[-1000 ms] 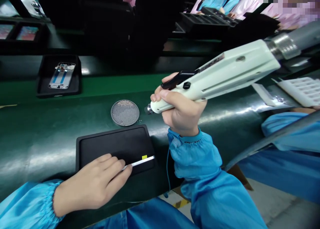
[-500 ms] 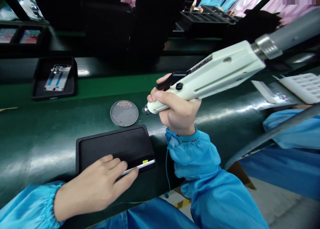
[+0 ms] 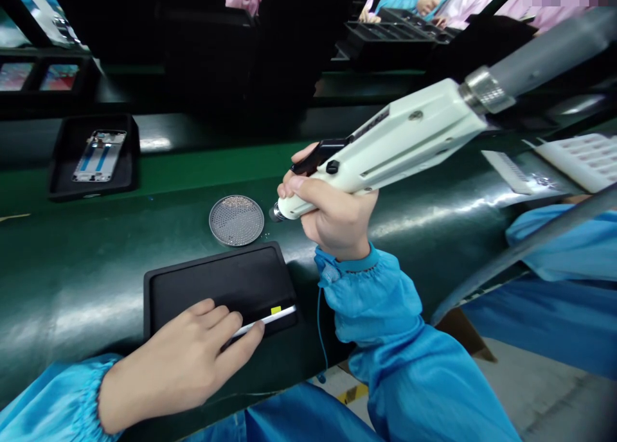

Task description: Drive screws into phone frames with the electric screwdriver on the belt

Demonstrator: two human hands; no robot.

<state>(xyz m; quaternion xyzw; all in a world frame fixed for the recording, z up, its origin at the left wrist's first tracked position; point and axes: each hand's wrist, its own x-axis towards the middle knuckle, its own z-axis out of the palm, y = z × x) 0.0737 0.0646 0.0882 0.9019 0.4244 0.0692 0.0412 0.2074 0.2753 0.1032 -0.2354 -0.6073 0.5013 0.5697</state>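
My right hand (image 3: pixel 332 214) is wrapped around a pale electric screwdriver (image 3: pixel 409 140) with a black lever. The screwdriver's metal nose points left, beside a round grey perforated dish (image 3: pixel 236 227) with tiny screws on its far side. On the near edge of a black rectangular tray (image 3: pixel 212 278), my left hand (image 3: pixel 178 358) holds a thin white bar (image 3: pixel 270 318) between thumb and fingers. A small yellow tab (image 3: pixel 276 310) sits against the bar. My palm hides the bar's left end.
Farther left, a black box (image 3: pixel 58 185) holds a silver phone frame (image 3: pixel 100 156) with blue strips. At the right lie a white slotted tray (image 3: pixel 581 162) and a pale strip (image 3: pixel 506 171). A grey hose (image 3: pixel 540 63) runs from the screwdriver. Co-workers' hands and sleeves show at the back.
The whole scene has shifted slightly left in view, the screwdriver a little more than the tray. Both hands keep their grips.
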